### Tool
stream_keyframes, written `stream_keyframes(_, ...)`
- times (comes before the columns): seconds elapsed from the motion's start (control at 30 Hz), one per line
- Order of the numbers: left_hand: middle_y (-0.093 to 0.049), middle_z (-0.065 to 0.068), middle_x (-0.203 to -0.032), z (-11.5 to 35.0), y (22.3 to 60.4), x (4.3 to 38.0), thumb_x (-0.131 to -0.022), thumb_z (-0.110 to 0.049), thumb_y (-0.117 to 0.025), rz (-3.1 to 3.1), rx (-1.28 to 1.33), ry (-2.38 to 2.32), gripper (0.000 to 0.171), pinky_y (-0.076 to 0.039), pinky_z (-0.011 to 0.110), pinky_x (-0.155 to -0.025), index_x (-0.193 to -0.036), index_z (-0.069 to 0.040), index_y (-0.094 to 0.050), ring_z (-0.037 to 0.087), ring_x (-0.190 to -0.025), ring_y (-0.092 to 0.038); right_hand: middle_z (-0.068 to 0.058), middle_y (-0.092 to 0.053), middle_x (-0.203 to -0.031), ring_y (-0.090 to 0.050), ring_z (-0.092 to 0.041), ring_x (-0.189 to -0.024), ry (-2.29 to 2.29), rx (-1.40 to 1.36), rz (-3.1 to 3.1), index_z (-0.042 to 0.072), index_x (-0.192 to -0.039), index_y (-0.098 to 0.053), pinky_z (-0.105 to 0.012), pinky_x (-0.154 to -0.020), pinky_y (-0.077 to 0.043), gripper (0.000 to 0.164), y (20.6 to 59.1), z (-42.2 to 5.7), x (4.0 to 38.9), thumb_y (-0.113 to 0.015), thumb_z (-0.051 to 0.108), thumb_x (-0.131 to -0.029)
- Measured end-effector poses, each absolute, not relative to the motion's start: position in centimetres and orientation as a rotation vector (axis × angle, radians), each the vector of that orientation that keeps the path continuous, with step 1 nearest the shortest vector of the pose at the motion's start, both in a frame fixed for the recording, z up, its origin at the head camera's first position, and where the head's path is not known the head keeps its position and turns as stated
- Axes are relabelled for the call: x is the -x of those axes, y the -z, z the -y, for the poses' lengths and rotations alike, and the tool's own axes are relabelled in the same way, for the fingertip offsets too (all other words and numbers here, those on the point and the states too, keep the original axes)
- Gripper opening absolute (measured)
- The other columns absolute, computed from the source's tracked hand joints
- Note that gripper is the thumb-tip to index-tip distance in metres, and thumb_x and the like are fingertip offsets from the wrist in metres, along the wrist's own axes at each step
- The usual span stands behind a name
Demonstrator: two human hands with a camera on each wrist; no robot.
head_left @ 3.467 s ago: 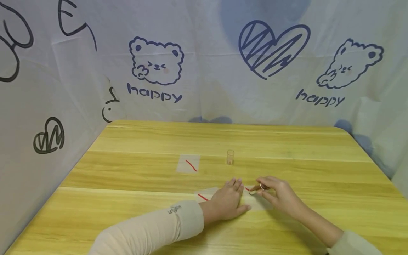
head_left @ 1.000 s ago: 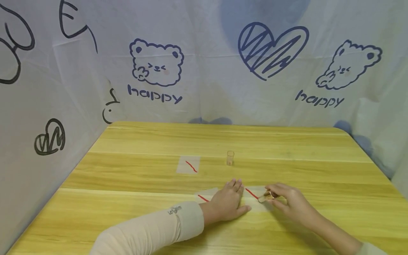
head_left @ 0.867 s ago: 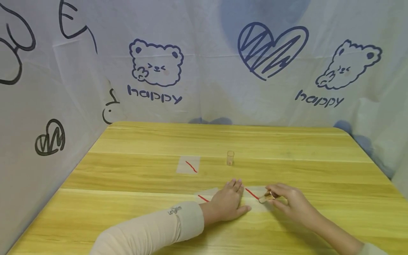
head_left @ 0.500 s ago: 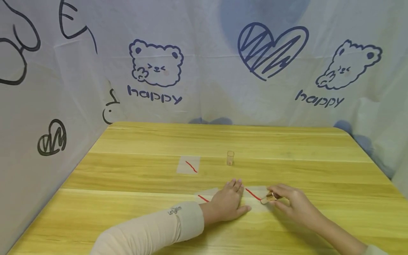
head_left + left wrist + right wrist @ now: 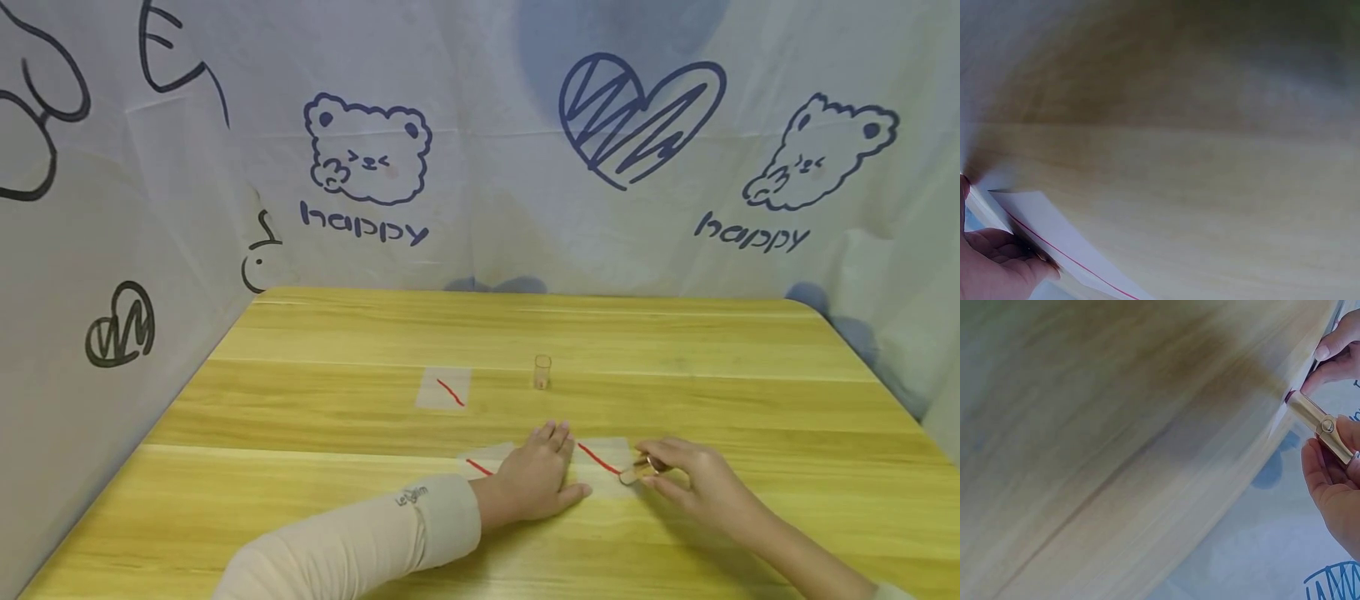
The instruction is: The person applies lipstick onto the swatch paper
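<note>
My right hand [image 5: 701, 479] pinches a gold lipstick [image 5: 1309, 415] between thumb and fingers, tilted with its tip down at the right-hand white paper [image 5: 600, 486]. A red line [image 5: 598, 457] runs diagonally across that sheet to the lipstick's tip. Flat on the table, my left hand [image 5: 534, 473] rests with fingers straight at the sheet's left edge. It partly covers another paper [image 5: 491, 455] that bears a red line. In the left wrist view, a sheet [image 5: 1060, 231] with a red line lies by a hand.
Farther back on the wooden table [image 5: 712, 350] lies a third white paper [image 5: 427, 393] with a red stroke. A small clear pinkish cap [image 5: 542, 373] stands to its right. A white cloth [image 5: 495, 208] with drawings hangs behind the table.
My right hand has moved the lipstick right and slightly toward me across the paper, and the red line has grown longer behind it. My left hand has stayed in place.
</note>
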State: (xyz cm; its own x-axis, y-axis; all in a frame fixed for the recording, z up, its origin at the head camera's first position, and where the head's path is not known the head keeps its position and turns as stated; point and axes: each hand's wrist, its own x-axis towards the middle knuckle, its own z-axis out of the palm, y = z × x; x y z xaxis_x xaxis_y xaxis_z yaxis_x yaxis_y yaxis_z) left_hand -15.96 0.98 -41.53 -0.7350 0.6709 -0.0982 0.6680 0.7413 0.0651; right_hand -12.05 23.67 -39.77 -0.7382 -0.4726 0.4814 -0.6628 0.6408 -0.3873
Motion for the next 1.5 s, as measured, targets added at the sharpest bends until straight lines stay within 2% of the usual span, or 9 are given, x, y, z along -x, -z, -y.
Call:
stream_keyframes(0.73,-0.029,0.013,-0.150,-1.0,41.3,15.7,-0.096,-0.052,-0.038,-2.815,-1.073,-0.042,0.068,-0.025,0.031,-0.115,-0.141,-0.001,-0.036,0.025,-0.141,-0.027,-0.010,-0.069,-0.086,-0.061,0.001,-0.075,-0.751,-0.936,2.482,-0.011,-0.102,-0.064,-0.017,-0.060,-0.053,0.038,40.3,-24.5,11.6,-0.076,-0.004,-0.066)
stream_keyframes(1.5,-0.030,0.013,-0.150,-1.0,41.5,15.9,-0.096,-0.053,-0.036,-2.817,-1.090,-0.027,0.069,-0.025,0.031,-0.115,-0.141,-0.001,-0.036,0.025,-0.140,-0.027,-0.015,-0.070,-0.092,-0.059,0.004,-0.078,-0.769,-0.914,2.580,-0.011,-0.105,-0.064,-0.019,-0.060,-0.054,0.040,39.0,-25.2,11.6,-0.076,-0.005,-0.068)
